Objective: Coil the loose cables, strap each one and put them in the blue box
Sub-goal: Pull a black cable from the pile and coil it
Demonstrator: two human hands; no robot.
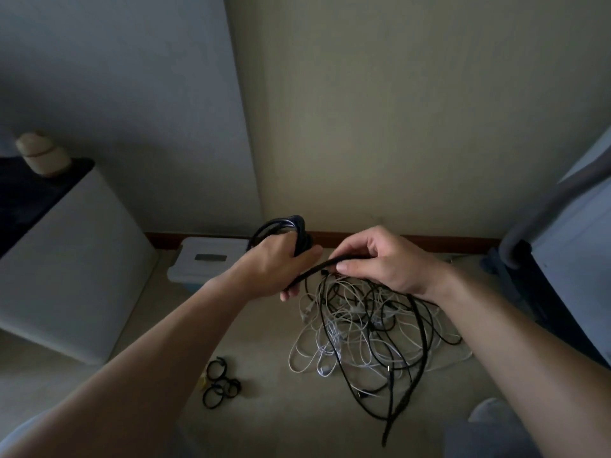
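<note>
My left hand [281, 259] curls tight round the black cable [299, 231] so its loops can't spring apart, while my right hand [386, 259] pinches the free run to feed another loop. The tangled pile [357, 332] lies below centre, with the straps [220, 381] at lower left and the blue box [190, 286] at mid-left, all within reach.

We are in a room of a home: beige carpet [264, 408] runs to a brown wooden skirting board [446, 242] under plain painted walls [396, 127], and a white cabinet [66, 276] carries a small cream lidded jar [43, 153] on its dark top.
</note>
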